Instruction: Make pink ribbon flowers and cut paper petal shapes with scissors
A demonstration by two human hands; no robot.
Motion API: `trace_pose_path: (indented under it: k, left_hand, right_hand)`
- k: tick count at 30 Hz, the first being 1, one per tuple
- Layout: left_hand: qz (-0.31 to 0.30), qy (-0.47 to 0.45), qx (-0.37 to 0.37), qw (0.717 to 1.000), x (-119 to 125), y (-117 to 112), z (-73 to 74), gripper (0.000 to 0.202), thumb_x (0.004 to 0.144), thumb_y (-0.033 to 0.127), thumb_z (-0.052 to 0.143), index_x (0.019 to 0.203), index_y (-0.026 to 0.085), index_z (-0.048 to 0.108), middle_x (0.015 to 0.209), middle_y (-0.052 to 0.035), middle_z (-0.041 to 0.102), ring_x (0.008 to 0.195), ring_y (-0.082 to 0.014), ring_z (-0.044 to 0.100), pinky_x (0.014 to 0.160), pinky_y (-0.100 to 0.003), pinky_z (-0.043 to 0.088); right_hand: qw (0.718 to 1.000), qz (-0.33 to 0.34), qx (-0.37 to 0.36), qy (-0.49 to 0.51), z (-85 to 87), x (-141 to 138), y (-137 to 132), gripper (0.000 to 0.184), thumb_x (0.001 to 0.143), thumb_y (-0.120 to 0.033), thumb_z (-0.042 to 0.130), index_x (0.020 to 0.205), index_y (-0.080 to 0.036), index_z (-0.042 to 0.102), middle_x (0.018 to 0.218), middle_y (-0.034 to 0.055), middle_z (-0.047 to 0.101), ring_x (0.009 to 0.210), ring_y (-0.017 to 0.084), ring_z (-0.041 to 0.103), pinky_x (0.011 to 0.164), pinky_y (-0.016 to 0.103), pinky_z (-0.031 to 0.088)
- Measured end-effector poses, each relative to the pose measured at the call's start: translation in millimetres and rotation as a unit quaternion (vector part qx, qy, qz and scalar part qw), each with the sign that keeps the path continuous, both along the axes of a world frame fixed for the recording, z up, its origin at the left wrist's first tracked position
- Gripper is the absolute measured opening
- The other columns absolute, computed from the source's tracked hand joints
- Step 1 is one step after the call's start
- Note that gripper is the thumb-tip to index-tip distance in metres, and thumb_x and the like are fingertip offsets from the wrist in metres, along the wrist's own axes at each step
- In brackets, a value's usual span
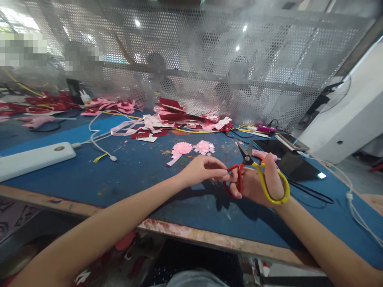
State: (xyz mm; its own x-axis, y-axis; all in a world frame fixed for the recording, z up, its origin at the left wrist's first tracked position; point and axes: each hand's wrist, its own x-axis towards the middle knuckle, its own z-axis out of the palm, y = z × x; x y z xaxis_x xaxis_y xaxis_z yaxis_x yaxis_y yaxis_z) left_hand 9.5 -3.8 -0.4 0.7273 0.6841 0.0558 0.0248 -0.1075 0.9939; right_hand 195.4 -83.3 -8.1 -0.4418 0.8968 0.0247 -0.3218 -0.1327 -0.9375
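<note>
My right hand [254, 185] holds scissors [247, 158] with one red and one yellow loop. Its thumb passes through the yellow loop and fingers go through the red one; the blades stand parted, pointing up and away. My left hand [200, 169] is closed in a pinch beside the red loop, its fingertips at my right fingers. Whatever it pinches, if anything, cannot be made out. Just beyond my left hand lie a round pink ruffled rosette [182, 148] with a ribbon tail and a paler pink rosette [204, 147].
Behind the rosettes is a heap of dark red and pink paper and ribbon pieces [173, 115]. A pink glue gun [265, 154] and a black tablet [299, 163] lie right. At left are a white power strip [36, 159] and cable. A perforated metal screen [191, 59] stands behind.
</note>
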Motion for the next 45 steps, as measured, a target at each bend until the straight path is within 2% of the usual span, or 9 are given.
trace_pose_path:
  k: [7, 18, 23, 26, 30, 34, 37, 40, 45]
  left_hand:
    - [0.039, 0.015, 0.096, 0.995, -3, 4, -0.9, 0.017, 0.070, 0.031, 0.070, 0.078, 0.016, 0.073, 0.066, -0.0047, 0.070, 0.061, -0.0129, 0.064, 0.059, -0.020, 0.050]
    - [0.011, -0.004, 0.008, 1.000, -3, 10, 1.4, 0.017, 0.068, 0.011, 0.062, 0.081, 0.014, 0.073, 0.063, -0.0008, 0.071, 0.059, -0.0120, 0.066, 0.063, -0.024, 0.055]
    - [0.024, 0.020, 0.131, 0.991, -5, 13, -6.3, 0.022, 0.074, 0.015, 0.057, 0.090, 0.014, 0.071, 0.073, -0.0029, 0.073, 0.066, -0.0130, 0.068, 0.066, -0.025, 0.054]
    - [0.083, 0.072, 0.350, 0.930, -7, 12, -9.4, 0.019, 0.080, 0.021, 0.056, 0.089, 0.015, 0.071, 0.073, -0.0029, 0.072, 0.064, -0.0118, 0.065, 0.063, -0.023, 0.051]
    - [0.110, 0.127, 0.604, 0.779, -9, 11, -11.2, 0.022, 0.087, 0.022, 0.047, 0.089, 0.015, 0.068, 0.075, -0.0032, 0.070, 0.067, -0.0118, 0.063, 0.064, -0.022, 0.047]
    - [0.132, 0.170, 0.736, 0.642, -9, 10, -12.5, 0.027, 0.091, 0.022, 0.041, 0.078, 0.014, 0.063, 0.066, -0.0036, 0.066, 0.063, -0.0122, 0.061, 0.058, -0.022, 0.044]
    - [0.150, 0.172, 0.777, 0.587, -8, 10, -13.0, 0.027, 0.090, 0.020, 0.040, 0.074, 0.014, 0.060, 0.061, -0.0019, 0.062, 0.058, -0.0126, 0.058, 0.052, -0.023, 0.040]
    - [0.160, 0.166, 0.755, 0.613, -5, 10, -13.2, 0.024, 0.088, 0.019, 0.041, 0.073, 0.014, 0.059, 0.061, -0.0015, 0.061, 0.057, -0.0125, 0.057, 0.051, -0.023, 0.039]
    - [0.184, 0.135, 0.615, 0.755, -5, 11, -9.8, 0.015, 0.083, 0.017, 0.045, 0.077, 0.016, 0.058, 0.069, -0.0014, 0.063, 0.062, -0.0109, 0.057, 0.060, -0.021, 0.042]
  right_hand:
    - [0.998, -0.036, 0.012, 0.045, -0.2, -1, 2, 0.079, 0.071, -0.085, 0.015, 0.075, -0.019, 0.058, 0.068, 0.0062, 0.055, 0.061, 0.019, 0.051, 0.063, 0.033, 0.040]
    - [0.996, -0.008, -0.008, 0.091, -3.3, 4, 3, 0.081, 0.068, -0.087, 0.023, 0.078, -0.017, 0.064, 0.081, 0.0103, 0.063, 0.063, 0.020, 0.053, 0.062, 0.033, 0.040]
    - [0.994, -0.017, -0.018, 0.105, -0.9, 5, 2, 0.080, 0.070, -0.085, 0.025, 0.078, -0.017, 0.064, 0.097, 0.0142, 0.065, 0.065, 0.019, 0.055, 0.061, 0.033, 0.040]
    - [0.992, -0.039, -0.031, 0.117, -1.4, 7, 3, 0.078, 0.071, -0.084, 0.026, 0.078, -0.017, 0.065, 0.097, 0.0145, 0.065, 0.069, 0.021, 0.056, 0.061, 0.033, 0.041]
    - [0.988, -0.050, -0.060, 0.131, -1.5, 5, 4, 0.079, 0.071, -0.084, 0.025, 0.080, -0.016, 0.065, 0.106, 0.0166, 0.062, 0.080, 0.023, 0.058, 0.065, 0.033, 0.044]
    - [0.984, -0.043, -0.068, 0.161, -1.2, 0, 3, 0.077, 0.070, -0.084, 0.029, 0.083, -0.016, 0.064, 0.118, 0.0173, 0.058, 0.087, 0.024, 0.060, 0.074, 0.035, 0.046]
    - [0.980, -0.037, -0.069, 0.184, -2.3, -2, 3, 0.077, 0.070, -0.084, 0.031, 0.087, -0.016, 0.065, 0.120, 0.0164, 0.059, 0.093, 0.024, 0.061, 0.081, 0.035, 0.047]
    - [0.979, -0.028, -0.066, 0.193, -4.0, -1, 4, 0.077, 0.070, -0.083, 0.032, 0.087, -0.016, 0.065, 0.120, 0.0161, 0.059, 0.096, 0.024, 0.061, 0.083, 0.034, 0.047]
    - [0.977, -0.043, -0.065, 0.198, -4.6, 3, 6, 0.073, 0.070, -0.081, 0.038, 0.087, -0.016, 0.066, 0.117, 0.0167, 0.061, 0.098, 0.025, 0.061, 0.089, 0.037, 0.045]
